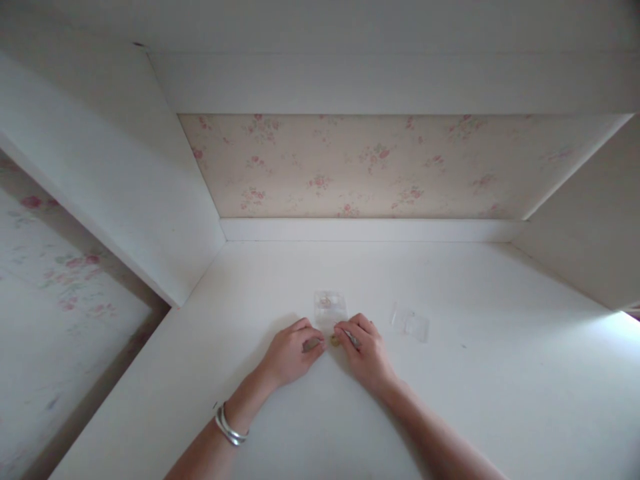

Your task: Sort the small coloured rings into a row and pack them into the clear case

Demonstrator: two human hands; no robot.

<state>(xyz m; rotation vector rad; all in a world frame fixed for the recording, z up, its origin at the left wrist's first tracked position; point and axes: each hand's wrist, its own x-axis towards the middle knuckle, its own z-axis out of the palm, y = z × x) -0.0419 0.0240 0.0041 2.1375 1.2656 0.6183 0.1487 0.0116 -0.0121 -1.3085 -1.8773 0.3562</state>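
Observation:
Near the middle of the white desk, my right hand (365,353) is closed, its fingertips on a small gold-coloured piece (335,340) whose kind I cannot make out. Just left of that piece, my left hand (295,350) is curled, thumb and fingers drawn together; anything between them is too small to tell. A silver bangle (231,427) circles the left wrist. Right behind the fingertips lies a clear plastic bag (330,307) with a thin, ring-like pinkish shape on or in it.
To the right of my hands lies another clear plastic packet (416,327), beside a narrow transparent strip (394,313). White side panels and a low back ledge (370,230) border the desk (500,400). Flowered wallpaper (350,167) covers the wall behind; a shelf (375,80) hangs above.

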